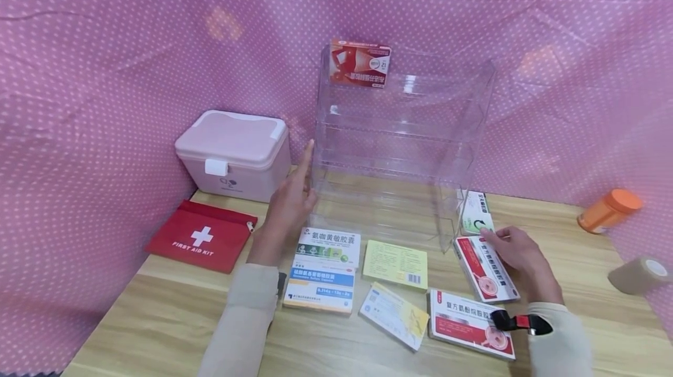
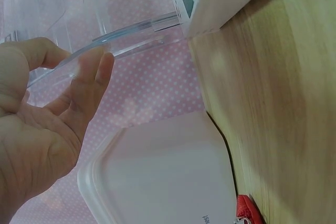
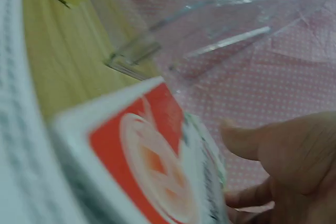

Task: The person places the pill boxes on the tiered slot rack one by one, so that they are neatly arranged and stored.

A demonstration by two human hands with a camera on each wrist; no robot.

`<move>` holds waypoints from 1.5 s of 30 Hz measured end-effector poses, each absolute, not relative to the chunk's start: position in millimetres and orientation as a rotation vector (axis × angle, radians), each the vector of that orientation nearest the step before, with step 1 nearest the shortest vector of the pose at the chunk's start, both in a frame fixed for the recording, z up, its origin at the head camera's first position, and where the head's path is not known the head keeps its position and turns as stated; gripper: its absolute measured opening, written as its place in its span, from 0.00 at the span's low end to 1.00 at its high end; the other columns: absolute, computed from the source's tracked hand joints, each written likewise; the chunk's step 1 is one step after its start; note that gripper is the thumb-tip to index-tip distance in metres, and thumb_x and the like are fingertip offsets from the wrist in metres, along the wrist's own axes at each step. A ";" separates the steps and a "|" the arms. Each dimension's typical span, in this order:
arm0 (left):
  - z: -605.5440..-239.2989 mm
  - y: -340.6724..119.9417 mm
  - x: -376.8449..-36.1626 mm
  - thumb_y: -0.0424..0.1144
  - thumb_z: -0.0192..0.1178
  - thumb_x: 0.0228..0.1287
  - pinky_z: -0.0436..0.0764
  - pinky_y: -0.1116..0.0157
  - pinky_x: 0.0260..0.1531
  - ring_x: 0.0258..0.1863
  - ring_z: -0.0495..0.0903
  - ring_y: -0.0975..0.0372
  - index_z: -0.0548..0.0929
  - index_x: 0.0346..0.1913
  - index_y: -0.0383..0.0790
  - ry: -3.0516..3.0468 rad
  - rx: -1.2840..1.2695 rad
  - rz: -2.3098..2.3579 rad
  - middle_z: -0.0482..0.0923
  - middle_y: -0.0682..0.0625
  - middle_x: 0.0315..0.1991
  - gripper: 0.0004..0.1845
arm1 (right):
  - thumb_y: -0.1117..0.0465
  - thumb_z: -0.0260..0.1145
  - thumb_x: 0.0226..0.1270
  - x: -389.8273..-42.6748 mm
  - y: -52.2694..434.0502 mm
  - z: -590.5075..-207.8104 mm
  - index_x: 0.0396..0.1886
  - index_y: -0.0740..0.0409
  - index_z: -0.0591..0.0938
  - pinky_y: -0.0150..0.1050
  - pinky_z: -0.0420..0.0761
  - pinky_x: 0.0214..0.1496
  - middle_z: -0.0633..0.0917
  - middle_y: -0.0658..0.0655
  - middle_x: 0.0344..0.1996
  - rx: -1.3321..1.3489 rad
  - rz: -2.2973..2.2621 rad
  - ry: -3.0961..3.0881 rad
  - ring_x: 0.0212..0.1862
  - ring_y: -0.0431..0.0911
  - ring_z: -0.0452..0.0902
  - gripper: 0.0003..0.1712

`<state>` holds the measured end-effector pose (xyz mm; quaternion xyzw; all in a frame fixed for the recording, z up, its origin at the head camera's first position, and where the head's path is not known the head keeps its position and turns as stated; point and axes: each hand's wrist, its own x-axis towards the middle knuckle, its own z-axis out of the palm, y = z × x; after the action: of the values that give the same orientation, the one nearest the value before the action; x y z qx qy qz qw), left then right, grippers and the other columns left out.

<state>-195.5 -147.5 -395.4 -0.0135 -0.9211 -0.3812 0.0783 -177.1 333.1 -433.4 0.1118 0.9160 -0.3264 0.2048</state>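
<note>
A pink storage box (image 1: 233,155) stood at the left of the wooden table (image 1: 158,307). The left hand (image 1: 288,204), fingers straight, rested against the clear acrylic shelf rack (image 1: 399,143). Right of it, the right hand (image 1: 517,251) gripped a red-and-white medicine box (image 1: 484,269) lying beside the rack's front corner.
</note>
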 end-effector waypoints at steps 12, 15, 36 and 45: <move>-396.1 -153.3 -195.2 0.30 0.64 0.74 0.86 0.42 0.56 0.53 0.82 0.47 0.30 0.79 0.93 -2.755 -0.024 -1.146 0.76 0.43 0.71 0.64 | 0.33 0.56 0.79 -184.2 313.7 -446.4 0.68 0.74 0.67 0.37 0.79 0.33 0.81 0.68 0.44 0.375 -0.865 2.646 0.37 0.49 0.81 0.46; -395.1 -154.5 -195.1 0.31 0.63 0.74 0.86 0.43 0.55 0.53 0.81 0.48 0.30 0.79 0.92 -2.751 -0.037 -1.146 0.75 0.43 0.74 0.63 | 0.33 0.57 0.79 -185.5 311.8 -447.1 0.70 0.72 0.65 0.38 0.82 0.32 0.82 0.68 0.44 0.414 -0.906 2.613 0.35 0.48 0.82 0.46; -396.0 -151.2 -196.3 0.30 0.63 0.74 0.87 0.46 0.52 0.53 0.80 0.48 0.29 0.80 0.92 -2.745 -0.047 -1.152 0.69 0.46 0.80 0.63 | 0.40 0.57 0.82 -184.9 308.7 -445.2 0.69 0.73 0.68 0.40 0.85 0.28 0.84 0.63 0.36 0.474 -1.002 2.662 0.27 0.45 0.82 0.39; -396.1 -148.1 -196.4 0.29 0.64 0.72 0.87 0.44 0.53 0.55 0.82 0.47 0.29 0.80 0.90 -2.752 -0.066 -1.119 0.74 0.43 0.77 0.65 | 0.45 0.56 0.83 -181.7 339.5 -441.0 0.77 0.68 0.64 0.38 0.81 0.36 0.78 0.73 0.56 0.538 -1.061 2.576 0.39 0.49 0.83 0.38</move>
<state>-196.4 -148.1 -396.1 -0.0222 -0.9228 -0.3752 0.0848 -181.7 339.5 -441.0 0.1874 0.8974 -0.3697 0.1515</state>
